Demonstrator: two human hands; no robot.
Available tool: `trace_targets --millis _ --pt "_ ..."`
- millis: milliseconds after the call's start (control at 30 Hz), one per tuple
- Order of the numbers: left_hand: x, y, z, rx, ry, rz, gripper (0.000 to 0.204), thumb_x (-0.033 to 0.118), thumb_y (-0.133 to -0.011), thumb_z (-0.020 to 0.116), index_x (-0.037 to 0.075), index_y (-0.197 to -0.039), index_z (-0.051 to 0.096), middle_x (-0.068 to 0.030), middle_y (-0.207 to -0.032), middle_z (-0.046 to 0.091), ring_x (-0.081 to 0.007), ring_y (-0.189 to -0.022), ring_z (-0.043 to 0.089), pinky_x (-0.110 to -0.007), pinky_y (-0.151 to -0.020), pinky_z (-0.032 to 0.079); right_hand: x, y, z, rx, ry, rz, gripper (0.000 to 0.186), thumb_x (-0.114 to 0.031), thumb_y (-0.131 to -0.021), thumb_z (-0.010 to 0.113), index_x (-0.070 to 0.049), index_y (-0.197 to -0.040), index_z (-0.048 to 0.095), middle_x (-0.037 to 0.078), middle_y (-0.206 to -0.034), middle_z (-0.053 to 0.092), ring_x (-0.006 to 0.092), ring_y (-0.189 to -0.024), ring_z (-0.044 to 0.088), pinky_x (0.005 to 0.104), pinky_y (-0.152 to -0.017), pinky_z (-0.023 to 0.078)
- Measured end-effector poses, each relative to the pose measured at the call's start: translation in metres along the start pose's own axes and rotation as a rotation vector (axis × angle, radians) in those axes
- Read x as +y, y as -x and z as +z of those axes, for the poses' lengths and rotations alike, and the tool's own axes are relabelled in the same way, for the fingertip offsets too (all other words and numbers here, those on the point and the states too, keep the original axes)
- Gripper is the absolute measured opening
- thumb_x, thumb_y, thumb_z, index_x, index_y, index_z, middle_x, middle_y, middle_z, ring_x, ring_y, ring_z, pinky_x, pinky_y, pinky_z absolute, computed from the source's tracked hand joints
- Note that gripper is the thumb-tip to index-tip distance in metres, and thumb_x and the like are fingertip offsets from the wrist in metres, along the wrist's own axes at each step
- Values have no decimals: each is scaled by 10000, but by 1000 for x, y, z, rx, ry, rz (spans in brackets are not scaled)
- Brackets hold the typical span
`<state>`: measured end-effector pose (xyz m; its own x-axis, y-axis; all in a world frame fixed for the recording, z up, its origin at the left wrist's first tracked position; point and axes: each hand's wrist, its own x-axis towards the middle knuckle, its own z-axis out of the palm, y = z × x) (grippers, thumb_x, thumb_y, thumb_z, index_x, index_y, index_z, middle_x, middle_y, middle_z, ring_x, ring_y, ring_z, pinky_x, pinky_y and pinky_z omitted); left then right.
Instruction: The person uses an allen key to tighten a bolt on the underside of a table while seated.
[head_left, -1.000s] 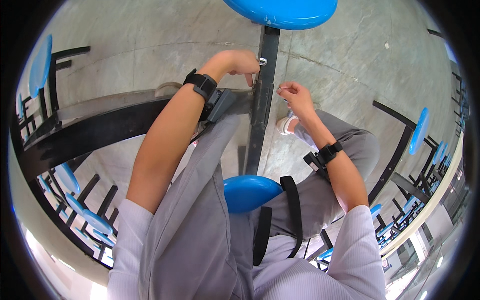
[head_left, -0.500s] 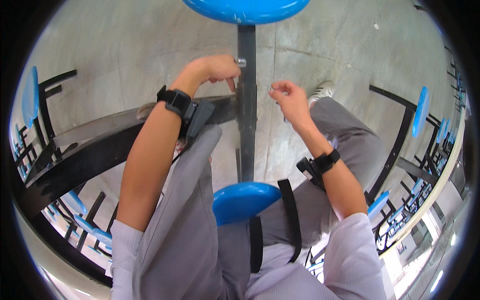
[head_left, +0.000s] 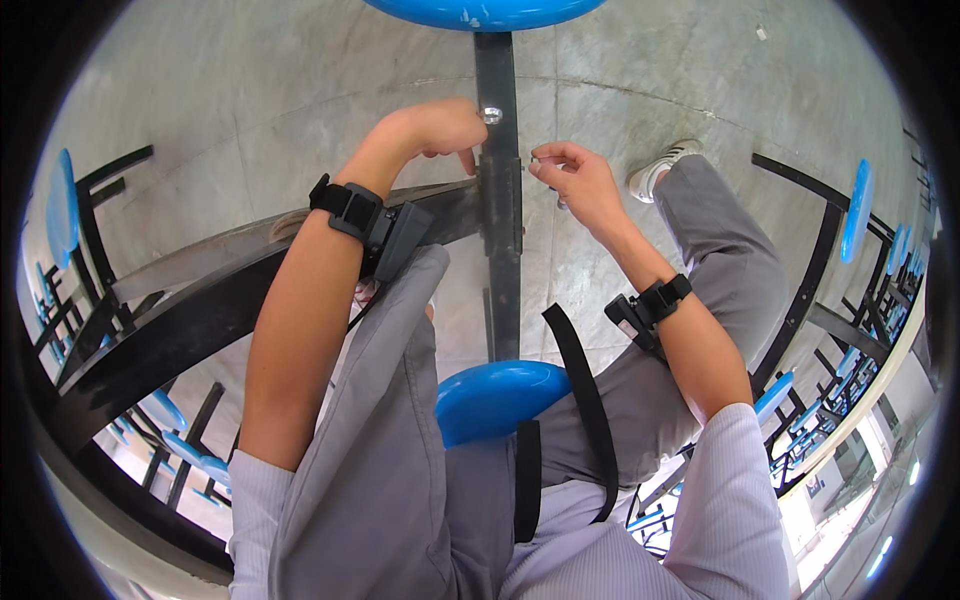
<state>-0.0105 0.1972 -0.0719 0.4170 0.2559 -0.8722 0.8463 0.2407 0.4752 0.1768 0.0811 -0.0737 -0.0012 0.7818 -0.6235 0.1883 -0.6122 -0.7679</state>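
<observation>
My left hand (head_left: 450,128) is curled at the left side of an upright-looking black metal beam (head_left: 497,250), one finger pointing down, closed on a silver ring-shaped piece (head_left: 491,115) that shows at the beam. My right hand (head_left: 572,175), right of the beam, pinches a small metal piece (head_left: 536,162) too small to name clearly; another bit of metal shows under its fingers. Black devices are strapped on both forearms. A dark crossbar (head_left: 175,335) meets the beam from the left, below my left hand. A blue seat (head_left: 490,395) lies at my lap.
Another blue seat (head_left: 485,12) tops the beam. More blue seats on black frames line the left (head_left: 62,205) and right (head_left: 855,210). My grey-trousered legs are bent, with a shoe (head_left: 650,170) on the concrete floor (head_left: 650,90). Loose black straps (head_left: 580,400) lie across my lap.
The view has shifted, so the beam and upper seat sit further left and higher. My right shoe has moved up and right. Both hands remain beside the beam, the right still pinched.
</observation>
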Motion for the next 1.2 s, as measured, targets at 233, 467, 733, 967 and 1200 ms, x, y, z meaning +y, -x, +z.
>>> trace_targets --millis 233,467,733,967,1200 --pt "5 -2 0 -11 -4 -17 246 128 -721 426 10 -907 535 -106 -783 667 -95 -457 339 -270 -386 267 11 -3 1 -37 -35 0 245 -136 -741 647 2 -942 624 11 -763 584 73 -648 481 219 -606 410" --pt "12 3 0 -18 -56 0 289 111 -740 348 -43 -891 541 -129 -952 660 -152 -449 317 -315 -407 320 21 -2 -3 -24 -23 -35 247 -155 -733 658 -12 -932 637 -15 -773 573 55 -633 441 202 -592 381" --pt "8 1 -4 -27 -60 11 200 114 -702 348 9 -728 517 -146 -861 670 -124 -411 265 -291 -376 267 18 -5 3 -44 -9 -36 245 -153 -734 670 -16 -934 639 -30 -781 553 35 -618 420 192 -567 364" --pt "17 8 -4 -26 -67 52 159 109 -702 342 80 -553 389 -135 -735 658 -111 -446 363 -288 -387 241 12 -4 -1 -28 -31 11 238 -148 -734 675 -26 -936 642 -34 -740 548 29 -569 418 194 -509 364" --pt "16 6 -3 -3 -45 46 173 111 -710 328 84 -549 384 -144 -714 650 -93 -435 335 -282 -371 209 11 -3 0 -46 -61 43 256 -145 -744 648 -29 -972 637 -27 -758 574 38 -618 459 199 -545 375"
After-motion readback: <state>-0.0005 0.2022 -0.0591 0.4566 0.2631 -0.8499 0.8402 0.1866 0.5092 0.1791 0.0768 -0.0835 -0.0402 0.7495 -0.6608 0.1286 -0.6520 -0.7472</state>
